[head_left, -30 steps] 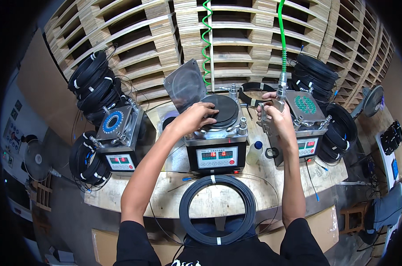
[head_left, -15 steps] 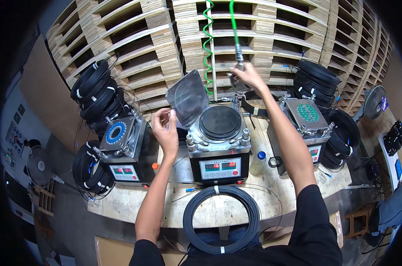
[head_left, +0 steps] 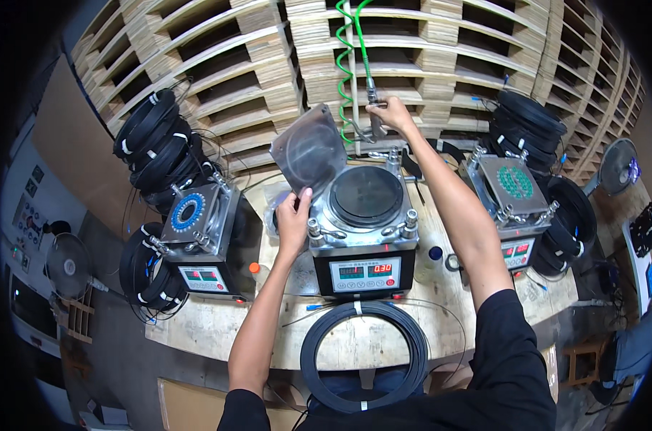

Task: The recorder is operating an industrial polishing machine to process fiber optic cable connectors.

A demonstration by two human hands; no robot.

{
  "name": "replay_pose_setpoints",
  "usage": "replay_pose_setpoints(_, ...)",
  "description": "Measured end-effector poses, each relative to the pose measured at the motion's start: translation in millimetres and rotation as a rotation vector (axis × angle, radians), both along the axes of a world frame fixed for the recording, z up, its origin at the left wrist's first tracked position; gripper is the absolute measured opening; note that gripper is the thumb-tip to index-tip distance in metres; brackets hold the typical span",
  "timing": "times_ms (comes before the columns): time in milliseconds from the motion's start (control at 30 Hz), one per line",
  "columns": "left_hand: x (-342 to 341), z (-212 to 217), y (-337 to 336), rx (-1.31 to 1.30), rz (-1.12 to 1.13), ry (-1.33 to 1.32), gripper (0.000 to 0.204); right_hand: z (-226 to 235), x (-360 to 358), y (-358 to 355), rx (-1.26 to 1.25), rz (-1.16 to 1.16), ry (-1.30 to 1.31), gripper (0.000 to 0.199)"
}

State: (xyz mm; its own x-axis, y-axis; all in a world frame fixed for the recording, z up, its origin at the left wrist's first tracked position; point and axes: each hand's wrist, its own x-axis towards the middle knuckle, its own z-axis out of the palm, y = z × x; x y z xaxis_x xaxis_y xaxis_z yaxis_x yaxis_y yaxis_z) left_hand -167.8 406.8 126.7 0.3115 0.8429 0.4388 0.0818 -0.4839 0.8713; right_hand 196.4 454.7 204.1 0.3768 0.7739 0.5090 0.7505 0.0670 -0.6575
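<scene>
A metal machine (head_left: 362, 230) with a round dark disc on top and a red-digit display stands at the bench's middle. My left hand (head_left: 293, 215) grips the lower edge of a tilted grey plate (head_left: 309, 152) beside the machine's left side. Behind the machine my right hand (head_left: 390, 113) is closed around a metal air nozzle (head_left: 374, 115) that hangs from a green coiled hose (head_left: 349, 57). A black cable coil (head_left: 364, 355) lies at the bench's front edge.
Similar machines stand on the left (head_left: 196, 241) and right (head_left: 516, 208) of the wooden bench (head_left: 218, 327), each flanked by stacked black cable coils (head_left: 153, 144). Wooden pallets (head_left: 441, 57) form the back wall. Small fans (head_left: 67, 267) sit at both sides.
My right hand rose from the machine's right side to the hanging nozzle and gripped it. My left hand left the machine's top and now holds the plate's edge.
</scene>
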Motion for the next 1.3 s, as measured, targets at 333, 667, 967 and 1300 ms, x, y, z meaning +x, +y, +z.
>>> replay_pose_setpoints(333, -3.9, -7.2, 12.8, 0.016, 0.048, 0.001, 0.043, -84.2, -79.1, -259.3, 0.155, -0.095, 0.173, 0.037)
replay_pose_setpoints(667, 5.3, -2.5, -4.9, 0.004, 0.039, -0.011, 0.04, -216.2, -121.9, -357.0, -0.182, -0.212, 0.154, 0.083)
replay_pose_setpoints(967, 3.4, -7.3, -0.9, 0.124, 0.083, -0.025, 0.048, -40.6, -114.3, -312.1, 0.056, -0.015, 0.078, 0.065)
replay_pose_setpoints(1300, -0.1, -1.8, -1.4, 0.146, 0.087, -0.047, 0.042, 126.2, -164.2, -227.3, -0.6, 0.181, -1.056, 0.061)
